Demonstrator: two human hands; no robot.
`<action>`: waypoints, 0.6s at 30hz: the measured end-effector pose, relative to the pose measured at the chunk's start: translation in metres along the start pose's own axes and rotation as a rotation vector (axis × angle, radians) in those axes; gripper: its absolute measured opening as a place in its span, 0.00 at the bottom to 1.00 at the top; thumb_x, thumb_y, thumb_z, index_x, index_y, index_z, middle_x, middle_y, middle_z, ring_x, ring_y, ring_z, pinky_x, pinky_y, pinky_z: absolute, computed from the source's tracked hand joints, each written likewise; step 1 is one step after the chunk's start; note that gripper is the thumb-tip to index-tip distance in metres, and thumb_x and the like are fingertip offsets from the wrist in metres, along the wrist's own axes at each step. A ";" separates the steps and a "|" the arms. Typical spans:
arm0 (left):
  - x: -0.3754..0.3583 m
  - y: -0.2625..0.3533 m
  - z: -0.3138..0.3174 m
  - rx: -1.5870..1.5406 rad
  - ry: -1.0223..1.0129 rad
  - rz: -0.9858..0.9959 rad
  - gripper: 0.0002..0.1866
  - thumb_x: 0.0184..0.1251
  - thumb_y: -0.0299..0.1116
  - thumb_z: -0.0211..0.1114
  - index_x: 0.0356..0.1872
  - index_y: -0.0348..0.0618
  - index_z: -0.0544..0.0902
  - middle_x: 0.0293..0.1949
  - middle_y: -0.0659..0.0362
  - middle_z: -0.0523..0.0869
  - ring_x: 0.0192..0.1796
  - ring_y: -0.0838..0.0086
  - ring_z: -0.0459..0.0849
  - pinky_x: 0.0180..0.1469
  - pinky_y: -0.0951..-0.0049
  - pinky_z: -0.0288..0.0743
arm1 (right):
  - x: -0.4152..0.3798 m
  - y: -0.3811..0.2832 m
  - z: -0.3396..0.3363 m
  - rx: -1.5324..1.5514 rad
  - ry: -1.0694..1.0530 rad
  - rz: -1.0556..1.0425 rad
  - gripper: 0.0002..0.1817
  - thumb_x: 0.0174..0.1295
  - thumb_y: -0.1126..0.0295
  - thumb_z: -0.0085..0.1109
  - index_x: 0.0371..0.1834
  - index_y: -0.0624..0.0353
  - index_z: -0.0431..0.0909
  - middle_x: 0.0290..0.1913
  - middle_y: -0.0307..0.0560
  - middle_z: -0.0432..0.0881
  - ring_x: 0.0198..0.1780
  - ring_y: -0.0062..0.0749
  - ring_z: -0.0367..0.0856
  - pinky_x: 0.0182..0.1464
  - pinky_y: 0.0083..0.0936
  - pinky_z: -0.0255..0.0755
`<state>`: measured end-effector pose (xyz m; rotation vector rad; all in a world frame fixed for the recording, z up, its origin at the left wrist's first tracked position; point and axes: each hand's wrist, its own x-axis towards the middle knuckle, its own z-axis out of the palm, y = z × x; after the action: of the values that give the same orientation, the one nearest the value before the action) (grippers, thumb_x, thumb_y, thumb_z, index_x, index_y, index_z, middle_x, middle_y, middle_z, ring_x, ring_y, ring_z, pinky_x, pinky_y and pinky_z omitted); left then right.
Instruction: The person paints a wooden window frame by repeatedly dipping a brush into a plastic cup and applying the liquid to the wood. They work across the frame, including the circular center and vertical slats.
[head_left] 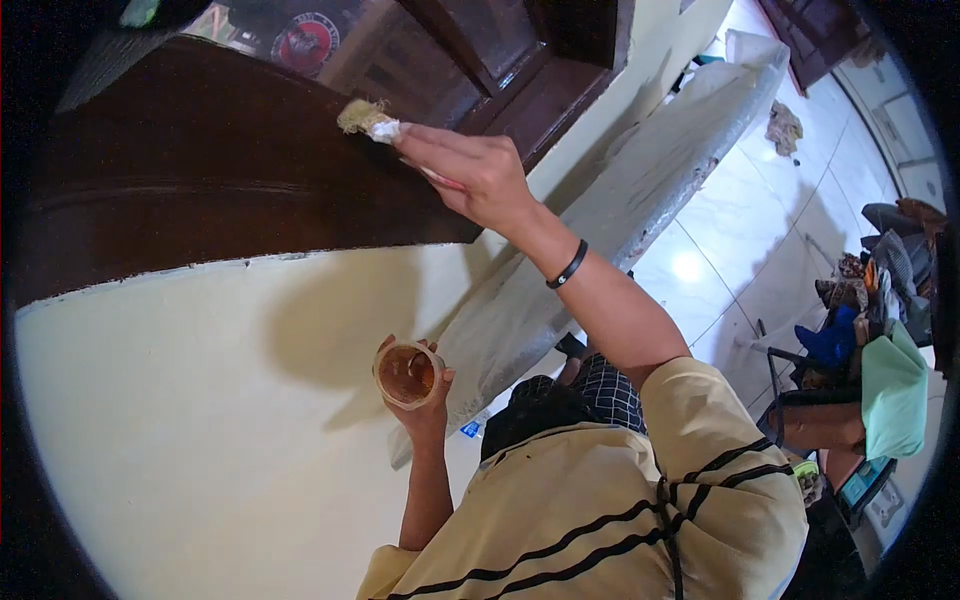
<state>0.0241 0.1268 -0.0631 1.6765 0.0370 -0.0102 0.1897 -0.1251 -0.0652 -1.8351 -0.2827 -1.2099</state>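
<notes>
My right hand, with a black band at the wrist, grips a paintbrush whose tan bristles point up and left. White material covers the brush just below the bristles. These bristles overlap the dark brown wooden frame close to its glass pane. Lower down, in front of the cream wall, my left hand is wrapped around a round plastic cup. The cup's mouth faces me, and a little orange-brown liquid shows inside.
A long plastic-covered surface runs along the wall at my right. Beyond it lies a white tiled floor with a crumpled rag. At far right, clothes and a green cloth are piled by a chair.
</notes>
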 end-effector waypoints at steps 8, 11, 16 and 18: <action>0.003 0.001 0.003 0.010 -0.006 0.001 0.50 0.47 0.28 0.85 0.71 0.42 0.63 0.54 0.52 0.80 0.57 0.62 0.84 0.61 0.63 0.79 | -0.071 0.022 0.010 -0.235 -0.376 0.171 0.15 0.55 0.74 0.63 0.47 0.51 0.86 0.50 0.39 0.89 0.37 0.41 0.89 0.34 0.34 0.83; 0.003 0.004 0.004 0.018 -0.029 -0.001 0.50 0.47 0.29 0.86 0.71 0.42 0.63 0.54 0.52 0.79 0.57 0.62 0.84 0.61 0.63 0.79 | -0.075 0.040 0.008 -0.381 -0.793 0.288 0.13 0.58 0.73 0.59 0.46 0.51 0.84 0.50 0.41 0.88 0.36 0.43 0.88 0.34 0.40 0.81; 0.004 0.001 0.003 0.011 -0.016 0.008 0.50 0.47 0.28 0.85 0.70 0.42 0.63 0.55 0.53 0.79 0.58 0.62 0.84 0.62 0.63 0.80 | -0.047 0.035 0.002 -0.337 -0.687 0.221 0.10 0.58 0.72 0.58 0.43 0.53 0.83 0.49 0.44 0.87 0.36 0.45 0.88 0.35 0.41 0.81; 0.005 0.000 0.002 0.025 -0.014 0.020 0.49 0.47 0.27 0.85 0.70 0.42 0.63 0.54 0.53 0.79 0.58 0.62 0.84 0.62 0.62 0.80 | -0.029 0.032 0.007 -0.263 -0.492 0.099 0.10 0.58 0.72 0.58 0.43 0.52 0.83 0.48 0.45 0.87 0.36 0.45 0.88 0.34 0.41 0.81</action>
<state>0.0291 0.1252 -0.0633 1.7015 0.0092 -0.0074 0.1992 -0.1302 -0.1076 -2.3384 -0.3102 -0.7382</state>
